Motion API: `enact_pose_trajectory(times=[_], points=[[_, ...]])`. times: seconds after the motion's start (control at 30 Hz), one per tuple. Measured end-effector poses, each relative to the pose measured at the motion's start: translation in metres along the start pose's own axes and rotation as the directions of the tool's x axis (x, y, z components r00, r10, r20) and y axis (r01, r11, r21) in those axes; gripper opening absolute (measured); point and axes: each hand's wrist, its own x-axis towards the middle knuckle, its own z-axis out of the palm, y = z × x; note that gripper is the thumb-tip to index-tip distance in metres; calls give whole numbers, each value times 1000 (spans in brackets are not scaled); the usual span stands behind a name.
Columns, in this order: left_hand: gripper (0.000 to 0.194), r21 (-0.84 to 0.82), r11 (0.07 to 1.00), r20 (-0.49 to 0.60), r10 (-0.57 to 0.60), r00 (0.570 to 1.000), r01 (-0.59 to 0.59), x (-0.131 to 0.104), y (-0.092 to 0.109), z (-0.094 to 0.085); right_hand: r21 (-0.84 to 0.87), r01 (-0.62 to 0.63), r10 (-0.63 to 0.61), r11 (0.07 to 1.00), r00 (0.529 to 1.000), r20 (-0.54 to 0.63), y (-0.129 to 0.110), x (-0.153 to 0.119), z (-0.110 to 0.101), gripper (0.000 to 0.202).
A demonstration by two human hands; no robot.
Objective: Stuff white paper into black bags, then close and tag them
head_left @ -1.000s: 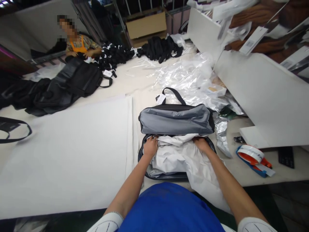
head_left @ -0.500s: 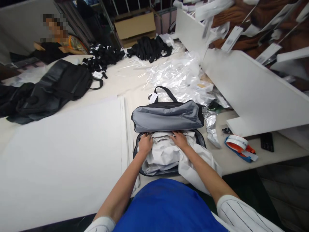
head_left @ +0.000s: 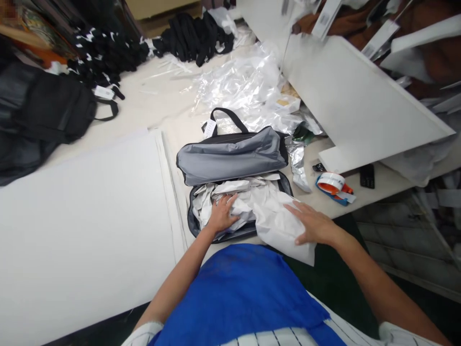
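Note:
Before me lies a black bag point(head_left: 230, 163) with a grey lining, its flap folded back and its carry handle pointing away. Crumpled white paper point(head_left: 245, 192) fills the inside, and a loose part of it hangs over the bag's right front edge. My left hand point(head_left: 222, 214) rests on the paper inside the bag, fingers spread. Over the overhanging part, my right hand point(head_left: 311, 223) has its thumb and fingers apart at the paper's right side; whether it touches the paper is hard to tell. A white tag point(head_left: 210, 128) hangs by the handle.
Large white sheets point(head_left: 90, 206) are stacked on the left, with black bags point(head_left: 46, 105) behind. Clear plastic wrapping point(head_left: 245, 86) lies beyond the bag. A tape dispenser point(head_left: 333, 187) and a black phone-like device point(head_left: 367, 176) are at the right, near a white panel point(head_left: 363, 105).
My left hand has moved from the bag's back left edge onto the paper's middle. My right hand has left the bag's inside and moved right to the overhanging paper. The view has shifted.

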Motion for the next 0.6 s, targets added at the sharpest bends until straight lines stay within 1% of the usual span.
enact_pose_trajectory(times=[0.03,0.07,0.1,0.13,0.2,0.23,0.27,0.3,0.37,0.4,0.43,0.47,0.5,0.53,0.57,0.6], points=[[88,-6,1000,11,-12,1000,12,3,0,-1,-39,-32,30,999,999,-34,-4,-5,12,117],[87,-11,1000,23,-22,999,23,6,0,-1,-67,-60,54,996,994,-98,-11,-6,23,109],[88,-16,999,33,-32,999,32,8,1,-1,-83,-86,72,993,984,-161,-17,-4,32,94],[88,-19,999,40,-39,998,40,10,1,-1,-86,-103,83,991,975,-208,-23,1,38,74],[89,-26,998,51,-48,998,49,11,2,-1,-69,-94,75,993,968,-238,-29,15,40,34],[90,-31,998,57,-51,997,53,11,1,-2,-51,-70,56,996,971,-233,-29,22,35,18],[90,-37,998,64,-54,996,56,11,1,-2,-28,-33,26,999,973,-230,-28,29,28,7],[91,-46,997,75,-58,995,62,11,0,-3,2,14,-13,1000,971,-240,-27,34,18,5],[93,-69,995,102,-65,993,73,11,-2,-4,83,118,-88,990,949,-303,-26,44,-4,11],[95,-79,994,115,-66,991,75,12,-3,-4,117,166,-115,979,927,-358,-28,49,-13,11],[97,-88,993,125,-65,990,76,12,-5,-5,137,206,-130,969,894,-428,-31,55,-20,9],[99,-92,993,130,-63,990,75,13,-5,-4,141,234,-132,962,851,-508,-34,62,-24,8],[101,-91,993,127,-62,990,74,13,-6,-4,134,250,-126,959,801,-585,-39,69,-23,9],[101,-85,994,117,-62,991,72,13,-6,-3,125,252,-113,960,751,-651,-42,76,-17,12],[100,-75,995,103,-61,993,69,13,-6,-2,123,244,-91,962,711,-698,-44,84,-8,16],[98,-59,996,86,-59,995,64,12,-5,-1,136,228,-61,964,688,-723,-45,89,5,19]])
